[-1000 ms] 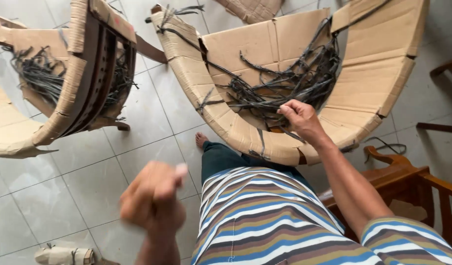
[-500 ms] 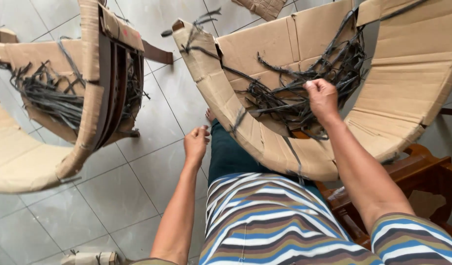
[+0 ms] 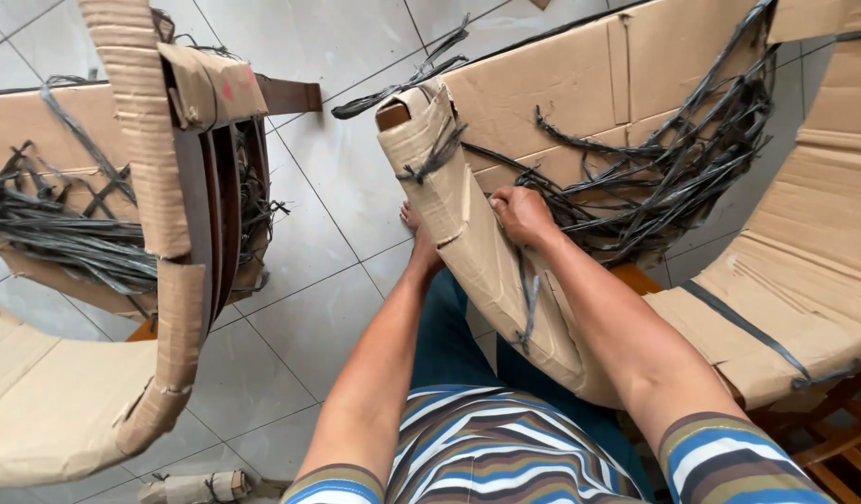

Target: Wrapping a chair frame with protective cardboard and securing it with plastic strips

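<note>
Our right hand [image 3: 522,215] is closed on the rim of the cardboard-wrapped chair [image 3: 468,233] at centre frame, knuckles up among the black straps [image 3: 673,177]. Its wrapped edge runs from upper centre down toward lower right. Our left hand [image 3: 421,245] reaches under that edge, mostly hidden, so we cannot tell its grip. Half a second ago it hung open, short of the chair; now it touches it

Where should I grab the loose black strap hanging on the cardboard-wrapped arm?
Grip the strap at its free lower end, coming from the near side below the right hand. It dangles down the arm's outer face with that end clear, while higher up it runs under the hand and into the tangle.
</note>
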